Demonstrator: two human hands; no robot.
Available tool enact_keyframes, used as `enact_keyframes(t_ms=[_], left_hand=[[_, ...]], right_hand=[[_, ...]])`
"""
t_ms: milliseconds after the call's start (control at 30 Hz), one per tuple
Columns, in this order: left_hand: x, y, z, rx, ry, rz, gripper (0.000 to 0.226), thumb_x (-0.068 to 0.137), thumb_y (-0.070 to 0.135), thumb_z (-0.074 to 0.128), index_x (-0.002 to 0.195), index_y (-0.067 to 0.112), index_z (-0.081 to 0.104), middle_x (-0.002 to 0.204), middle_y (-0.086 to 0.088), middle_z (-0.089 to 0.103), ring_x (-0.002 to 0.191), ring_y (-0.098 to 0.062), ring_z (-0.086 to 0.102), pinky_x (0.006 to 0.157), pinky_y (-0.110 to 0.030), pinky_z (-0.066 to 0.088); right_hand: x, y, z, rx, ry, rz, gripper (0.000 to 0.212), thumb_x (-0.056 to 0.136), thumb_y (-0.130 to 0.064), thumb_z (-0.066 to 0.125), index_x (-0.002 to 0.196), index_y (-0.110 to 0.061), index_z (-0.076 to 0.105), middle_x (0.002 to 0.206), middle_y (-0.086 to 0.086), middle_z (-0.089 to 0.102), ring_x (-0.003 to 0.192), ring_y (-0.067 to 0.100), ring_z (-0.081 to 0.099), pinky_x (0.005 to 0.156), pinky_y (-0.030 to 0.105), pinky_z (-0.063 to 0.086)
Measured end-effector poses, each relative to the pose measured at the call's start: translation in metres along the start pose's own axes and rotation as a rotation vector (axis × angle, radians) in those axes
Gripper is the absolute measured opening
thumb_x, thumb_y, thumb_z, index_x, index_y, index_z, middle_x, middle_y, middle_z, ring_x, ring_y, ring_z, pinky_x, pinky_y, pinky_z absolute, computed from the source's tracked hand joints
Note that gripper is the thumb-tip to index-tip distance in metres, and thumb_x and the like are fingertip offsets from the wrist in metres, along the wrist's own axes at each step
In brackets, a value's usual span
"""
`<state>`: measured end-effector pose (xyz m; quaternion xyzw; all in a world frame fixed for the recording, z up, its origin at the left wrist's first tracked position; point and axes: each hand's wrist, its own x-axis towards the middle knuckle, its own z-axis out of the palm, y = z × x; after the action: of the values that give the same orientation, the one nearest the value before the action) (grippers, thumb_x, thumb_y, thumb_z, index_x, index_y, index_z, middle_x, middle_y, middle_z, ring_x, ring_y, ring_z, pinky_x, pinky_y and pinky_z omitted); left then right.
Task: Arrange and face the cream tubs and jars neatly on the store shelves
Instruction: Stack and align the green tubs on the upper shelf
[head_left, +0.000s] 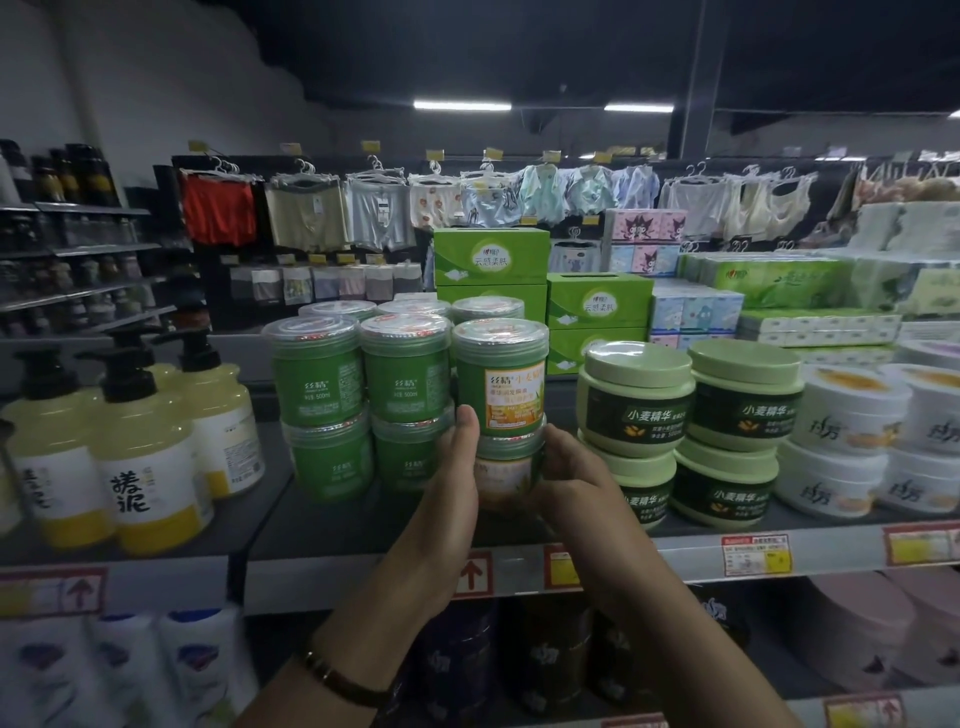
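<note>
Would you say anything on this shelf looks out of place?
The right stack's top jar shows its orange label; the neighbouring green jars show plain green sides. The left hand and right hand grip the lower jar.

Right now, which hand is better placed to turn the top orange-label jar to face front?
Probably the left hand: its fingers reach the top jar, while the right hand grips only the lower jar.

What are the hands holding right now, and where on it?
The left hand and right hand grip the lower jar of the rightmost green stack by its opposite sides.
</note>
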<state>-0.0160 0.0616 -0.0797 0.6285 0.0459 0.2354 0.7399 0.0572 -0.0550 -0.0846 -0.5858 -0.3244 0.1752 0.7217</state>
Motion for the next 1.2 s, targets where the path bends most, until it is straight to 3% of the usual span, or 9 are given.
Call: enact_keyframes(t_ms=[133,300,533,667,767,833,933,1200], left_hand=[[-0.003,0.000,-0.005,0.049,0.004,-0.001,0.043,0.107,0.055,0.029,0.124,0.037,0.063,0.110,0.022,0.077,0.104,0.005,0.071,0.070,-0.008,0.054],[0.008,0.008,-0.010,0.081,0.054,-0.054,0.037,0.108,0.056,0.028,0.107,0.039,0.061,0.099,0.022,0.070,0.079,0.013,0.069,0.057,-0.006,0.050],[0.009,0.009,-0.009,0.048,0.065,-0.069,0.039,0.108,0.057,0.030,0.114,0.040,0.065,0.098,0.027,0.074,0.089,0.013,0.070,0.061,-0.006,0.052],[0.003,0.009,-0.008,0.046,0.033,-0.051,0.043,0.108,0.055,0.026,0.113,0.038,0.064,0.095,0.025,0.078,0.090,0.010,0.072,0.062,-0.008,0.053],[-0.001,0.009,-0.008,0.057,0.020,-0.042,0.046,0.105,0.059,0.026,0.118,0.038,0.064,0.102,0.023,0.077,0.097,0.008,0.072,0.066,-0.008,0.054],[-0.004,0.009,-0.008,0.058,0.022,-0.030,0.047,0.103,0.061,0.026,0.120,0.037,0.064,0.112,0.021,0.075,0.102,0.008,0.071,0.069,-0.007,0.053],[-0.009,0.010,-0.008,0.066,0.007,-0.028,0.049,0.104,0.060,0.025,0.126,0.036,0.063,0.119,0.018,0.074,0.109,0.005,0.069,0.073,-0.007,0.053],[-0.017,0.007,-0.006,0.080,-0.005,-0.023,0.045,0.107,0.056,0.021,0.120,0.040,0.061,0.100,0.033,0.075,0.100,0.016,0.067,0.071,-0.003,0.050]], right_hand=[[0.000,0.000,0.001,0.004,0.009,0.007,0.073,0.074,0.014,0.053,0.142,-0.010,0.060,0.132,0.013,0.074,0.125,0.032,0.070,0.106,0.055,0.057],[-0.001,-0.006,0.001,-0.032,0.037,0.024,0.069,0.082,0.026,0.046,0.139,-0.010,0.062,0.124,0.010,0.077,0.116,0.027,0.074,0.089,0.037,0.064],[-0.005,-0.010,0.001,-0.030,0.027,0.032,0.071,0.083,0.027,0.043,0.142,-0.009,0.058,0.129,0.010,0.075,0.119,0.024,0.073,0.085,0.031,0.064],[-0.009,-0.012,0.001,-0.019,0.023,0.041,0.078,0.071,0.014,0.050,0.146,-0.009,0.056,0.133,0.010,0.073,0.123,0.026,0.071,0.094,0.039,0.064],[-0.012,-0.014,-0.001,0.001,-0.004,0.052,0.078,0.079,0.026,0.043,0.148,-0.009,0.054,0.134,0.010,0.073,0.123,0.026,0.071,0.098,0.044,0.063],[-0.015,-0.016,-0.002,0.012,-0.006,0.059,0.078,0.076,0.023,0.046,0.147,-0.007,0.055,0.134,0.011,0.073,0.123,0.025,0.071,0.100,0.047,0.061],[-0.020,-0.017,-0.001,0.005,0.012,0.043,0.085,0.061,0.009,0.048,0.144,-0.007,0.057,0.135,0.011,0.072,0.127,0.029,0.068,0.107,0.064,0.052],[-0.026,-0.015,-0.001,-0.023,0.010,0.021,0.085,0.061,0.006,0.050,0.144,-0.008,0.057,0.134,0.011,0.072,0.127,0.031,0.068,0.107,0.066,0.051]])
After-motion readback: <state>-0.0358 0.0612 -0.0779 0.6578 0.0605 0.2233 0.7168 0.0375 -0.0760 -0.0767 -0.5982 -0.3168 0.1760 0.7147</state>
